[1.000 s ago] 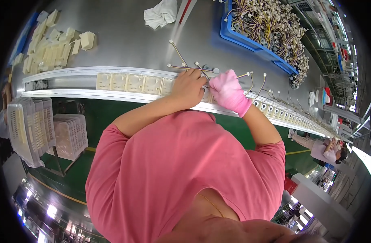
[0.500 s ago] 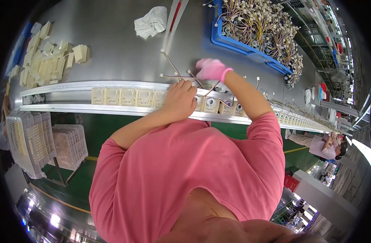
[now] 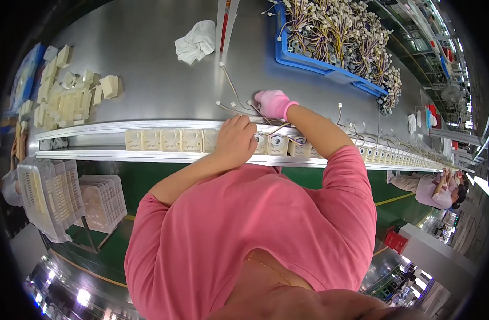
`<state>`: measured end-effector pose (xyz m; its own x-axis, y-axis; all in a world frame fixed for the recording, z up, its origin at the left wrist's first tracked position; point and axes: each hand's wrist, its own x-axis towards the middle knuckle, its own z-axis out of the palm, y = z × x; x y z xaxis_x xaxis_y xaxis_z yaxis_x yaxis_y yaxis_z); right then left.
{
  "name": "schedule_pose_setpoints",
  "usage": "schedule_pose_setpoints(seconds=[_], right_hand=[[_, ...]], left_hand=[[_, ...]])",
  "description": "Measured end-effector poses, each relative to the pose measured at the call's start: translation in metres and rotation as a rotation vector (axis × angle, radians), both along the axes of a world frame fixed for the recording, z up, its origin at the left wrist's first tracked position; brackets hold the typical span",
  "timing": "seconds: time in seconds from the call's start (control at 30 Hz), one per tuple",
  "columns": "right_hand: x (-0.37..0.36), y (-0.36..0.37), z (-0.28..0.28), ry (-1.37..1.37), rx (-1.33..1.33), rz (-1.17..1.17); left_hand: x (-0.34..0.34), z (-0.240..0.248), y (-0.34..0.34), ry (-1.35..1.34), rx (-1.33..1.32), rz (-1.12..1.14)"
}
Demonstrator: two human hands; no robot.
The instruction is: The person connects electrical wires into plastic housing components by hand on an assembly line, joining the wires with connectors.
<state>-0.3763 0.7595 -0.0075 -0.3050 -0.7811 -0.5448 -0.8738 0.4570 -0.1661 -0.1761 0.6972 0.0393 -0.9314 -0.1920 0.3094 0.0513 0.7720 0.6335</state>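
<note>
My bare left hand lies over the row of cream plastic housings in the metal rail. Its fingers are bent and close together at the rail's far edge, hiding what is under them. Just right of it and farther off, my right hand, in a pink glove, is closed among thin wires with white connectors. Whatever its fingertips grip is hidden. Several wire leads lie on the bench beyond the rail. Below the right hand, a housing with a round grey part sits in the channel.
A blue bin heaped with wire harnesses stands at the far right. Crumpled white cloth lies on the metal bench. Loose cream parts are piled at left. White crates stand below the rail; another person works farther right.
My gloved right hand has moved slightly nearer the rail, and the wires beside it have shifted. My left hand stays over the housings. The whole view has also shifted a little.
</note>
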Motion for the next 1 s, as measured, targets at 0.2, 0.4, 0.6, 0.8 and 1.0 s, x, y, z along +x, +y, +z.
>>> schedule_pose_setpoints(seconds=[0.2, 0.4, 0.6, 0.8, 1.0], right_hand=[[-0.031, -0.011, 0.063, -0.228, -0.526, -0.367], [0.058, 0.003, 0.136, 0.069, -0.700, 0.018], [0.082, 0.009, 0.143, -0.336, -0.540, -0.438], [0.105, 0.015, 0.115, -0.227, -0.504, -0.309], [0.112, 0.016, 0.099, 0.100, -0.424, 0.161]], left_hand=[[-0.003, 0.004, -0.012, -0.035, 0.415, -0.027], [-0.037, 0.028, -0.047, -0.323, 1.520, 0.026], [-0.025, 0.020, -0.064, -0.385, 1.650, -0.047], [0.001, 0.034, -0.069, -0.410, 0.558, -0.063], [0.019, 0.023, -0.067, -0.134, -0.037, -0.204]])
